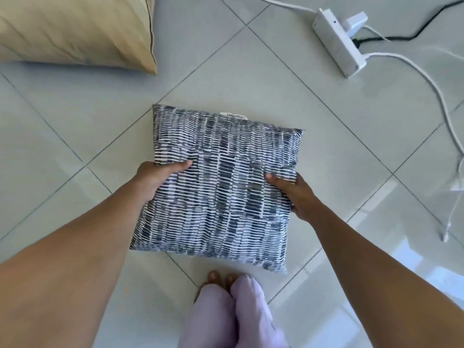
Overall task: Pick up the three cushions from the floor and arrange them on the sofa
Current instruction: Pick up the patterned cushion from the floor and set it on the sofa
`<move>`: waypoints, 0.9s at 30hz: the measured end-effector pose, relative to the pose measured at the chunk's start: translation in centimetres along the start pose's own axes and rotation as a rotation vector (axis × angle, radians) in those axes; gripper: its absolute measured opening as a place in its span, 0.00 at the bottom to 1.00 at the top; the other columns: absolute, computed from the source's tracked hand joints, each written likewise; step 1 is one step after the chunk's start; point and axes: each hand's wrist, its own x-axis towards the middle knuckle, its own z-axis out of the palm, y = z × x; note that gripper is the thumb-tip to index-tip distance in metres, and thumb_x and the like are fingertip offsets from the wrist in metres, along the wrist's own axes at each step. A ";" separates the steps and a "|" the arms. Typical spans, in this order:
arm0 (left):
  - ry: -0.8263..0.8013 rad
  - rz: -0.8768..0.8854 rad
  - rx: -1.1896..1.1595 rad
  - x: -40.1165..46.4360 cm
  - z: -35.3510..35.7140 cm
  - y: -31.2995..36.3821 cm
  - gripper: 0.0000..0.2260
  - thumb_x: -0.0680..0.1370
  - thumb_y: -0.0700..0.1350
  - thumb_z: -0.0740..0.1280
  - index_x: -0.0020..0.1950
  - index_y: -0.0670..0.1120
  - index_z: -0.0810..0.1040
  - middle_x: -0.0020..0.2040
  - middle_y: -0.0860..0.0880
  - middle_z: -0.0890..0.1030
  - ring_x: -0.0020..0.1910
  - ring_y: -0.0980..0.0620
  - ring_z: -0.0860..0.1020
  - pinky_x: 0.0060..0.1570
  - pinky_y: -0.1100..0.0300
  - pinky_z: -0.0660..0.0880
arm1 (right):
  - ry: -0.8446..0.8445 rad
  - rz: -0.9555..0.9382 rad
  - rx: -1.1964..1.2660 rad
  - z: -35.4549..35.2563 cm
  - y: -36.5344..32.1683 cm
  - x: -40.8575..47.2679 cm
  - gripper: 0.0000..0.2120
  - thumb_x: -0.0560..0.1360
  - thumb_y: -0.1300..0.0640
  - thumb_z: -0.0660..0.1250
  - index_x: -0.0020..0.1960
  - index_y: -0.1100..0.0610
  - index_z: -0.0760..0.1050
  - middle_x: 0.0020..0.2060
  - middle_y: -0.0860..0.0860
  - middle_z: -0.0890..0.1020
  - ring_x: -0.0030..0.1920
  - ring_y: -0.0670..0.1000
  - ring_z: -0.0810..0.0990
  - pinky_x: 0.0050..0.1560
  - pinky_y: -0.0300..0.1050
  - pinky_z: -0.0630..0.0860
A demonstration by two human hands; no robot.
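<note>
A square cushion with a grey-and-white dashed pattern (221, 187) is in the middle of the view over the tiled floor, a small label on its far edge. My left hand (157, 178) grips its left edge, thumb on top. My right hand (297, 194) grips its right edge the same way. A beige cushion (75, 28) lies on the floor at the top left. No sofa shows in this view.
A white power strip (336, 45) with a plug, white cables and a black cable lies on the floor at the top right. A white cable (437, 96) trails down the right side. My legs and bare toes (223, 280) are just below the patterned cushion.
</note>
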 end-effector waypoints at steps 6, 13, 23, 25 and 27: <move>0.035 0.067 -0.173 -9.3 -2.9 3.3 0.24 0.63 0.43 0.81 0.57 0.41 0.81 0.58 0.42 0.83 0.47 0.46 0.83 0.56 0.46 0.79 | 0.074 -0.135 -0.022 0.8 -6.7 -7.4 0.30 0.59 0.50 0.82 0.59 0.56 0.80 0.53 0.55 0.86 0.54 0.56 0.86 0.56 0.55 0.81; 0.028 0.173 -0.292 -24.4 -10.3 10.6 0.40 0.50 0.46 0.83 0.61 0.39 0.81 0.56 0.42 0.84 0.52 0.42 0.84 0.59 0.42 0.78 | 0.082 -0.250 -0.086 2.4 -20.5 -19.5 0.26 0.64 0.55 0.80 0.61 0.54 0.79 0.53 0.51 0.87 0.52 0.52 0.86 0.52 0.47 0.82; 0.003 0.410 -0.492 -49.3 -23.8 20.2 0.31 0.52 0.44 0.85 0.53 0.41 0.83 0.52 0.42 0.85 0.47 0.43 0.85 0.56 0.38 0.77 | -0.086 -0.577 -0.236 8.5 -43.8 -40.9 0.29 0.66 0.58 0.79 0.63 0.57 0.72 0.54 0.52 0.84 0.49 0.48 0.86 0.47 0.44 0.84; 0.026 0.459 -0.520 -53.1 -26.1 20.5 0.16 0.64 0.39 0.80 0.48 0.43 0.81 0.53 0.43 0.84 0.44 0.46 0.83 0.56 0.43 0.78 | -0.167 -0.624 -0.315 10.2 -46.8 -44.1 0.18 0.68 0.60 0.77 0.55 0.54 0.76 0.48 0.48 0.84 0.42 0.41 0.86 0.46 0.39 0.84; 0.075 0.497 -0.548 -55.6 -28.4 20.4 0.12 0.67 0.37 0.78 0.48 0.43 0.80 0.56 0.42 0.83 0.45 0.45 0.83 0.55 0.45 0.78 | -0.237 -0.638 -0.394 12.0 -49.0 -46.3 0.18 0.66 0.59 0.78 0.53 0.50 0.78 0.48 0.47 0.85 0.45 0.44 0.86 0.55 0.48 0.82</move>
